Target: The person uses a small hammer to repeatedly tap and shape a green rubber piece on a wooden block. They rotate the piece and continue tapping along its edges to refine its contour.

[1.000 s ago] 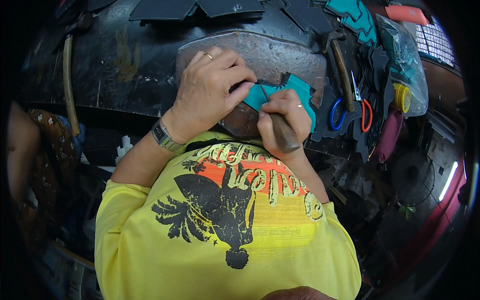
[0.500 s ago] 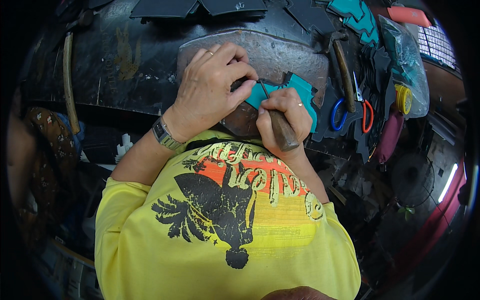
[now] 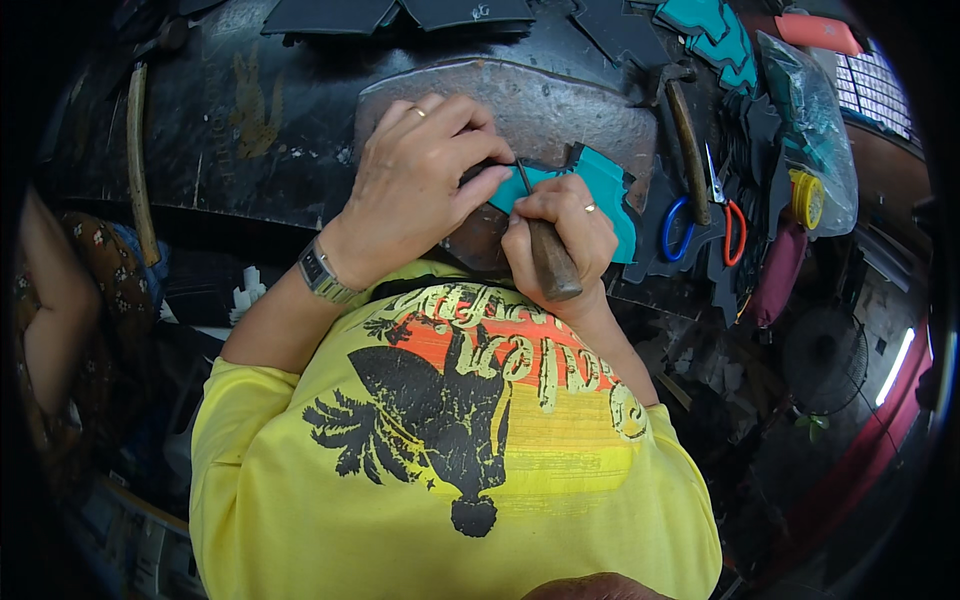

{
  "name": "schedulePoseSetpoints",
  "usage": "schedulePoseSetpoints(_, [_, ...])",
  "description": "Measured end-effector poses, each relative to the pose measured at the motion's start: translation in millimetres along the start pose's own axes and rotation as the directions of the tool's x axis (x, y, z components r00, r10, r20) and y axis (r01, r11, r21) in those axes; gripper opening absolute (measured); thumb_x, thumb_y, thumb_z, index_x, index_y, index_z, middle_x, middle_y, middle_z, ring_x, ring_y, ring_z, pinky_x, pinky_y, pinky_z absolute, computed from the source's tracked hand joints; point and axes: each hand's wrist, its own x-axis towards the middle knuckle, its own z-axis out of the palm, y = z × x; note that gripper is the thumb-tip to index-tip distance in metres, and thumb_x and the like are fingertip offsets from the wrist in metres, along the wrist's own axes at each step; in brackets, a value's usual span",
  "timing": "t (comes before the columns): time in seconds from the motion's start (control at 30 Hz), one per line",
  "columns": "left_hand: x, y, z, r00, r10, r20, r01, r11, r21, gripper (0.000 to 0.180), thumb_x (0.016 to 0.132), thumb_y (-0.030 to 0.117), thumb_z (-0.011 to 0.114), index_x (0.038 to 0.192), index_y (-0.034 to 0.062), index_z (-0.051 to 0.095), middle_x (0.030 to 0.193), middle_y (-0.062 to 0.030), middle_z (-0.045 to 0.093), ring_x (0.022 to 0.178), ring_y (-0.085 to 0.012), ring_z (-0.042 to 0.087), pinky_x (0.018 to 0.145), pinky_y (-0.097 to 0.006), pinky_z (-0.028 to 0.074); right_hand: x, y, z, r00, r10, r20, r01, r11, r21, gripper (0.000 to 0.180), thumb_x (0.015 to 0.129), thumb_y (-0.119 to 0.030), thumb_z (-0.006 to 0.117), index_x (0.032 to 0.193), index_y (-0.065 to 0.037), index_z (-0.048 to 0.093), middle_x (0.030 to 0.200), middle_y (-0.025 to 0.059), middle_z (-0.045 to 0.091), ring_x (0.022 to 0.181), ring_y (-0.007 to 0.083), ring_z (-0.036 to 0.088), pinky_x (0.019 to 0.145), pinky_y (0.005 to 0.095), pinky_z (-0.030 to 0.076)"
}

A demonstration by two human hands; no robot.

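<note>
Dim, sharp centre; fisheye bends edges into black rim, window glare upper right

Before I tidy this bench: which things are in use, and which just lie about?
In use:
left hand
right hand
wooden-handled knife
teal cut-out piece
grey stone slab

Lying about:
scissors
hammer
yellow tape roll
dark cut-out pieces

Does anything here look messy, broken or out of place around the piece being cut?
Nothing looks broken or spilled. The left hand presses the teal piece onto the grey slab while the right hand holds a wooden-handled knife to it. The dark cut pieces and scissors at the right are heaped loosely and overlapping.
</note>
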Motion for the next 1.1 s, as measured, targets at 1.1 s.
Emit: schedulePoseSetpoints(1.1, [-5.0, 2.8, -4.9, 1.000, -0.027, 0.005, 0.027, 1.000, -0.006, 0.016, 0.079, 0.017, 0.087, 0.094, 0.0142, 0.083, 0.099, 0.0018, 0.072, 0.101, -0.0187, 0.064, 0.094, -0.037, 0.042, -1.4, 5.0, -8.1, 0.993, 0.114, -0.032, -0.104, 0.972, 0.211, 0.015, 0.073, 0.006, 0.072, 0.086, 0.000, 0.066, 0.078, 0.0129, 0.066, 0.068, 0.0237, 0.066, 0.064, 0.0326, 0.053])
